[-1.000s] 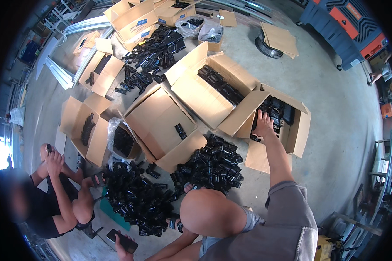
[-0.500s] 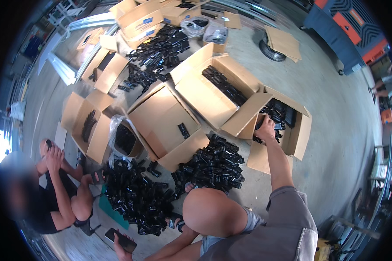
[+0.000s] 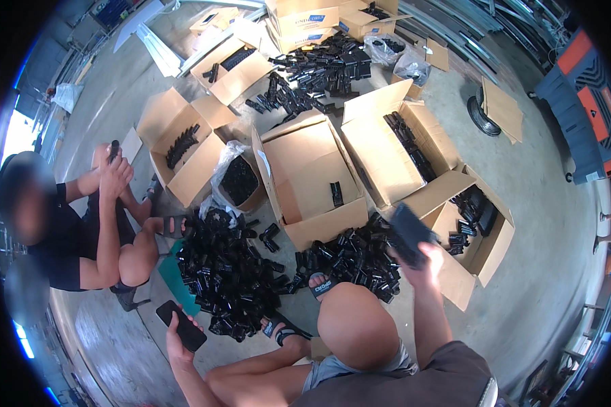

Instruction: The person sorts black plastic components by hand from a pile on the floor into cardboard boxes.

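Note:
My left hand [image 3: 177,346] is closed around a black smartphone [image 3: 181,326], held low at the left of the large heap of black plastic parts [image 3: 227,285]. In my right hand [image 3: 424,266] is a dark rectangular block [image 3: 410,234], slightly blurred; its exact kind I cannot make out. The hand holds it up beside the open cardboard box [image 3: 497,254] at the right, which has black parts stacked inside. Below and to the left of the block lies a second heap of black parts [image 3: 360,261], in front of my knee.
A co-worker [image 3: 91,224] sits at the left, holding a small black part. Several open cartons stand ahead, including a wide box [image 3: 309,183] with one black part in it. A farther heap [image 3: 326,68] lies behind them. A grey-orange cabinet [image 3: 584,102] stands far right.
My right hand has come out of the right-hand box with the dark block, moving toward me. My left hand has risen with the phone. The whole view has shifted.

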### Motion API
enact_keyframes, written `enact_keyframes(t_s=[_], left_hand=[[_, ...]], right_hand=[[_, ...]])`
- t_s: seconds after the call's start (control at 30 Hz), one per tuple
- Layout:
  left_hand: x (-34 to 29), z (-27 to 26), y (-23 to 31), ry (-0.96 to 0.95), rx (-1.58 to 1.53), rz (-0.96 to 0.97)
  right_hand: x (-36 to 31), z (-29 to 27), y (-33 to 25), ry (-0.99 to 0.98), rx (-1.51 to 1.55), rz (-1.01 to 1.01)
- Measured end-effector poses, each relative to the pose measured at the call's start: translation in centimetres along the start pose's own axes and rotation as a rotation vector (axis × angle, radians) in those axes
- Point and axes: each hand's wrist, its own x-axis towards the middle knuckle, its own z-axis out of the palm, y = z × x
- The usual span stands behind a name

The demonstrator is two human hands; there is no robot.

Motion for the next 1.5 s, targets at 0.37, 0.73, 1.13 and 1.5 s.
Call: enact_keyframes(t_s=[0.37, 0.73, 1.13, 1.5], left_hand=[[-1.5, -1.4, 0.2, 0.026, -0.069, 0.081], [1.0, -4.3, -0.5, -0.001, -0.015, 0.052], [3.9, -5.9, -0.1, 0.01, 0.082, 0.008], [-0.1, -5.8, 0.3, 0.191, 0.22, -0.106]], right_hand=[[21.4, 6.7, 18.8, -0.272, -2.079, -0.247], [11.5, 0.0, 7.1, -0.09, -1.732, -0.998], [2.9, -21.1, -13.9, 0.511, -2.479, 0.081], [8.4, -23.4, -14.3, 0.454, -2.533, 0.393]])
